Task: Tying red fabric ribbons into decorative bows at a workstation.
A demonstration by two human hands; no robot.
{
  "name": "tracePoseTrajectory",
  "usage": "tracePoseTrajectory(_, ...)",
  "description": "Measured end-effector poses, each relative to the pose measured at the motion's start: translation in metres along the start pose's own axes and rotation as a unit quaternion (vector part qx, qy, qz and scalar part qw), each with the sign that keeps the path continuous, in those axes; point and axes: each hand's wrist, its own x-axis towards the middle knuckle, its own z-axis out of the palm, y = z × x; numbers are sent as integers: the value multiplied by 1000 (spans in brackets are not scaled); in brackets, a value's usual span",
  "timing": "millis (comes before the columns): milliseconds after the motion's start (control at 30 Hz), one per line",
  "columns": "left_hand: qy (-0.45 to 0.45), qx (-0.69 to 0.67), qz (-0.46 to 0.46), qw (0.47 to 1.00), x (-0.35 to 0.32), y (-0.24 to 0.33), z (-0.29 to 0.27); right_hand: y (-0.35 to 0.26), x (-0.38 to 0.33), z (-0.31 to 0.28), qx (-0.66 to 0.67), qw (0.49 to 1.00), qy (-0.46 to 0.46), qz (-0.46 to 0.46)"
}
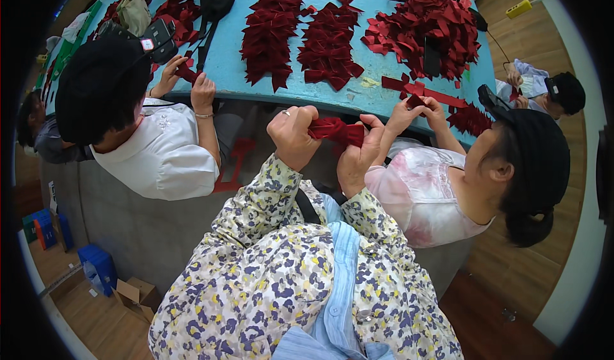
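Both hands, left hand (291,136) and right hand (358,158), meet on a ribbon bow (336,131) before the tabletop (224,65). Bow piles (329,40) lie on it; one co-worker (153,142) sits left, another (448,187) right.

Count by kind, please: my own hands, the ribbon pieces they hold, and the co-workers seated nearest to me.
own hands: 2 (left hand, right hand)
red ribbon piece: 1
seated co-workers: 2 (co-worker in white, co-worker in pink)
total: 5
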Motion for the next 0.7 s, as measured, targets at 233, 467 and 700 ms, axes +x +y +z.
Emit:
tracePoseTrajectory(233,5,11,-13,1000,1,-2,-4,-10,-2,6,6,1000,12,-8)
tracePoseTrajectory(467,3,8,26,1000,9,2,-5,-9,1,2,-39,999,5,-23)
tracePoseTrajectory(700,-3,41,79,996,18,0,-14,-16,2,4,-61,996,12,-70)
